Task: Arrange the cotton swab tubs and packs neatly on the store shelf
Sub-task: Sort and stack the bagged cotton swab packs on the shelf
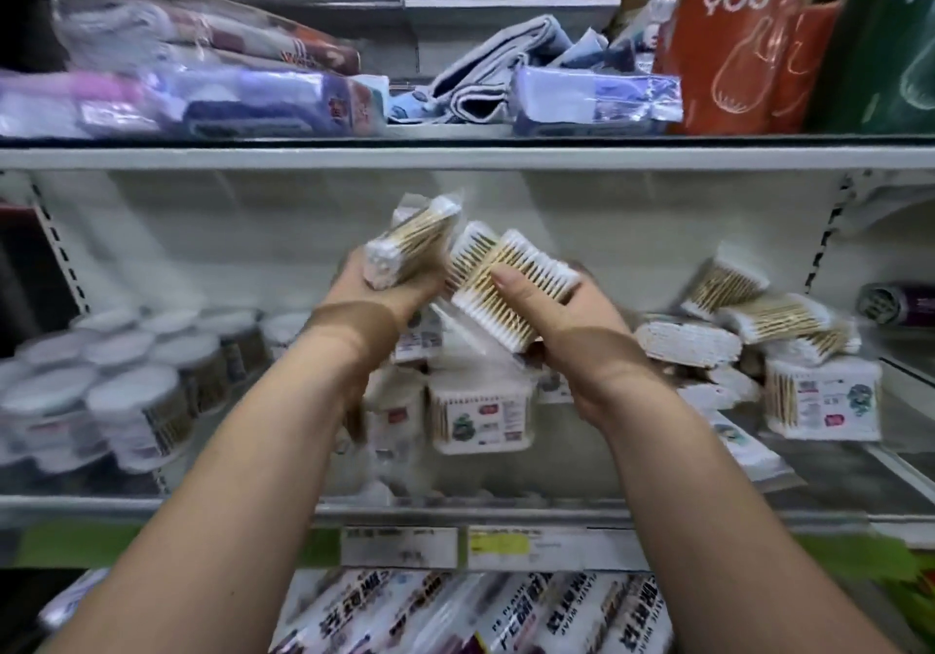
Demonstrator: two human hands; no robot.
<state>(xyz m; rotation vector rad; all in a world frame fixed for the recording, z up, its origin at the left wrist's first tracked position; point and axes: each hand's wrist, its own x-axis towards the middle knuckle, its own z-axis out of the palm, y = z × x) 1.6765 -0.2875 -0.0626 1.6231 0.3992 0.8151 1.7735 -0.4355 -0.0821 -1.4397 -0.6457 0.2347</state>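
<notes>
Labelled packs (485, 613) on the lowest shelf, left hand (389, 294) gripping one swab pack (412, 243), right hand (566, 319) clutching another (511, 289), round tubs (126, 385) left, loose packs (759, 319) piled right, folded cloths (202, 71) above.

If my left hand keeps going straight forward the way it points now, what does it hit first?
Probably the shelf's white back panel: the left hand, holding a swab pack, is raised above the tubs. Depth is unclear.

White-tipped, tan-stemmed swab packs (511, 289), white-lidded tubs (136, 390), orange bags (728, 51) (white lettering), green price strip (76, 544)
</notes>
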